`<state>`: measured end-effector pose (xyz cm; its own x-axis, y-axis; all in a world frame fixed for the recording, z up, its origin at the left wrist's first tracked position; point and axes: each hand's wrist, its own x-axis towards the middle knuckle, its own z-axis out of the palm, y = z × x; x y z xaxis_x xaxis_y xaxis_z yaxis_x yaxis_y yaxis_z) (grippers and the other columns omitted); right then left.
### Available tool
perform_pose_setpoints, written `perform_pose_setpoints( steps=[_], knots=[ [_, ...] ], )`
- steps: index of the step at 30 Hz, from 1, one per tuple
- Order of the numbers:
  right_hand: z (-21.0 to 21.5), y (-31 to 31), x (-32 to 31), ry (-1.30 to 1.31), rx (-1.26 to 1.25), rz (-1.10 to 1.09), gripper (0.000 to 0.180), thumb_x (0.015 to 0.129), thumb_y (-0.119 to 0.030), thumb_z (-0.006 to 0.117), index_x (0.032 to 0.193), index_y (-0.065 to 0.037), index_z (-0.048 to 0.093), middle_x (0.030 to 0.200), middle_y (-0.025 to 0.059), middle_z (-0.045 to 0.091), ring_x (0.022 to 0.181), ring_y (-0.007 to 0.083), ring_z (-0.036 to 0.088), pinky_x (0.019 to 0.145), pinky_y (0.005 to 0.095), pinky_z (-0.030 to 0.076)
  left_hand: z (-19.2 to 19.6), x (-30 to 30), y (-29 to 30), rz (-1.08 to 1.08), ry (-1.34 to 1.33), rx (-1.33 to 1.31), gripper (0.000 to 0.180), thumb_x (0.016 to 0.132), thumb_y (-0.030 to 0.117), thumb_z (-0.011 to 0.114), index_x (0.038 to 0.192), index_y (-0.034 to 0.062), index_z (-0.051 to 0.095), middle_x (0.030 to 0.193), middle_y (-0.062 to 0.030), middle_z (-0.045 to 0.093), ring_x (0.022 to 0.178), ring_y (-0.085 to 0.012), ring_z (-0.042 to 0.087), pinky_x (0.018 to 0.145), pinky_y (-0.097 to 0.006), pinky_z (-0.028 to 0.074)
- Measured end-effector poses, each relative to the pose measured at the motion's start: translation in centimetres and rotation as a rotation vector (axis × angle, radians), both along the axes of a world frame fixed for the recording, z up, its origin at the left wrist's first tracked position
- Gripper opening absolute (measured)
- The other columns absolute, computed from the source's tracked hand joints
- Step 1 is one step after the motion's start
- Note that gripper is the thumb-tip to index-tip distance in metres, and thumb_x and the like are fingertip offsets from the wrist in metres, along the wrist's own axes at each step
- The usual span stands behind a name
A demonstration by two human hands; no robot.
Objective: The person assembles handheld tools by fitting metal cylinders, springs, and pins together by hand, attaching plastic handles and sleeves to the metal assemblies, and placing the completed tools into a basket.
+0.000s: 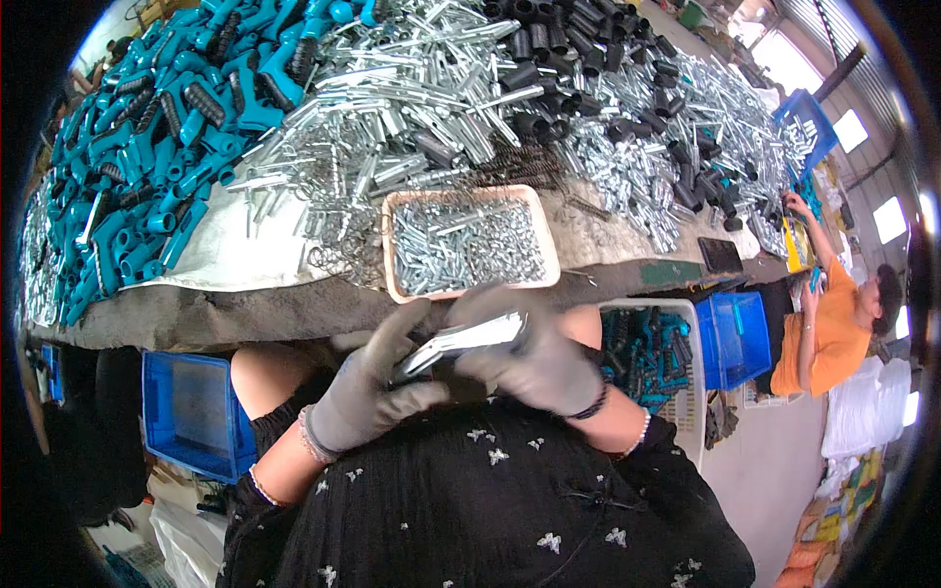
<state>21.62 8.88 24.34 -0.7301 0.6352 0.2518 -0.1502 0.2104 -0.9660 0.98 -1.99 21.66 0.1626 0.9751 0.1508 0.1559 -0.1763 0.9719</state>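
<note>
My left hand, in a grey glove, is closed around the lower left end of a shiny metal channel piece. At its other end my right hand, gloved too and smeared by motion, grips the same piece. The piece is tilted above my lap, and its exact shape is blurred. Just beyond my hands, at the table's near edge, stands a pale plastic tray of small metal pins.
Teal tool handles, metal channels, black sleeves and dark springs are heaped on the table. Blue bins and a white crate of teal parts flank my legs. A person in orange works at right.
</note>
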Motion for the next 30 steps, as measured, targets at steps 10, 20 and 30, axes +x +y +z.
perform_pose_setpoints(
  steps=[10, 20, 30],
  knots=[
    [-1.3, -2.4, -0.4, -0.270, 0.068, 0.165, 0.034, 0.084, -0.020, 0.077, 0.111, -0.005, 0.062, 0.098, 0.0139, 0.065, 0.090, 0.0280, 0.067, 0.084, 0.0379, 0.052, -3.2, 0.2, -1.2, -0.004, 0.026, -0.179, 0.107, 0.070, 0.029, 0.091, 0.151, -0.0008, 0.028, 0.135, -0.0231, 0.057, 0.124, -0.0347, 0.059, 0.102, -0.039, 0.047],
    [-1.7, 11.2, 6.4, -0.877, 0.971, -0.992, 0.031, 0.091, -0.029, 0.067, 0.113, -0.007, 0.069, 0.106, 0.0182, 0.069, 0.100, 0.0375, 0.063, 0.088, 0.0446, 0.049, -15.8, -1.4, -2.4, 0.268, -0.790, -0.942, 0.027, 0.108, 0.031, 0.044, 0.113, 0.0063, 0.055, 0.076, -0.0054, 0.058, 0.064, -0.0143, 0.057, 0.061, -0.032, 0.051],
    [1.6, 4.0, 5.7, -0.310, 0.486, -0.488, 0.023, 0.080, -0.007, 0.074, 0.103, -0.004, 0.072, 0.107, 0.0143, 0.066, 0.099, 0.0280, 0.065, 0.085, 0.0360, 0.052, -9.2, -1.7, -4.6, 0.338, -0.492, -0.717, 0.033, 0.095, 0.015, 0.065, 0.123, -0.0018, 0.061, 0.090, -0.0053, 0.065, 0.068, -0.0142, 0.060, 0.064, -0.028, 0.051]
  ],
)
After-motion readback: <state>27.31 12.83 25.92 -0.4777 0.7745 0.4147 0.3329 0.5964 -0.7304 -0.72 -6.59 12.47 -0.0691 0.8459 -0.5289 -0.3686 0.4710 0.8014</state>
